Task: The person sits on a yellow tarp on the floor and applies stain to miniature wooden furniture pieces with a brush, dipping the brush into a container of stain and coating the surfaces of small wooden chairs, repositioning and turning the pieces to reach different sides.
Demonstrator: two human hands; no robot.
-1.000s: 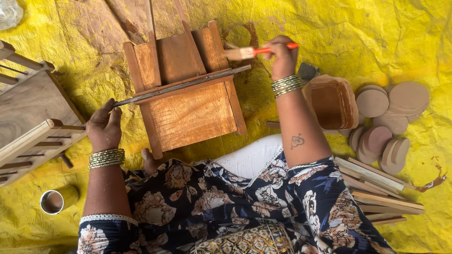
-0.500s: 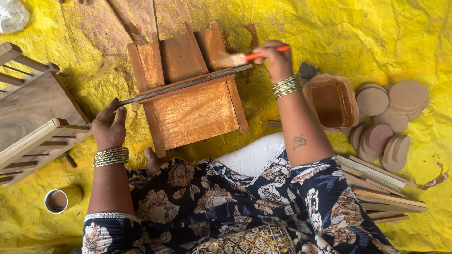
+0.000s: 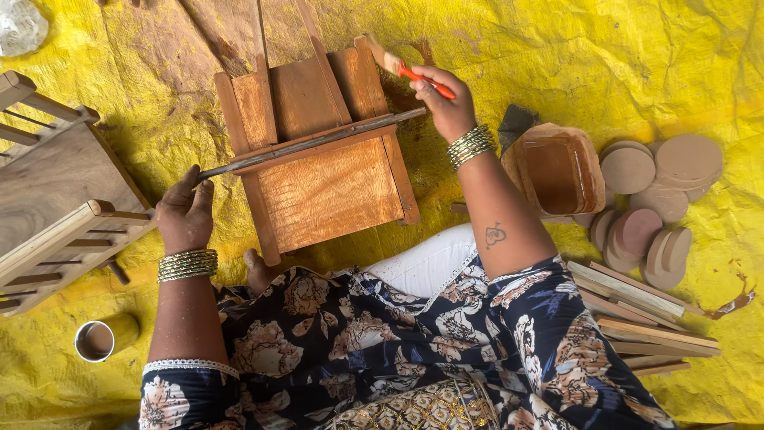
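A reddish-brown wooden frame piece point(image 3: 326, 187) lies on the yellow tarp point(image 3: 573, 56) in front of me. A thin dark metal rod point(image 3: 310, 143) runs across it. My left hand point(image 3: 185, 213) grips the rod's left end. My right hand point(image 3: 442, 97) holds a small paintbrush with an orange handle point(image 3: 402, 68), its bristles touching the frame's upper right slat.
An unpainted slatted wooden piece point(image 3: 56, 199) sits at left. A brown container of stain point(image 3: 557, 167), several round wooden discs point(image 3: 652, 199) and a stack of thin wooden strips point(image 3: 645, 314) lie at right. A small cup point(image 3: 99, 338) stands at lower left.
My right hand has shifted the brush upward along the frame's right slat. My left hand stays on the rod's end.
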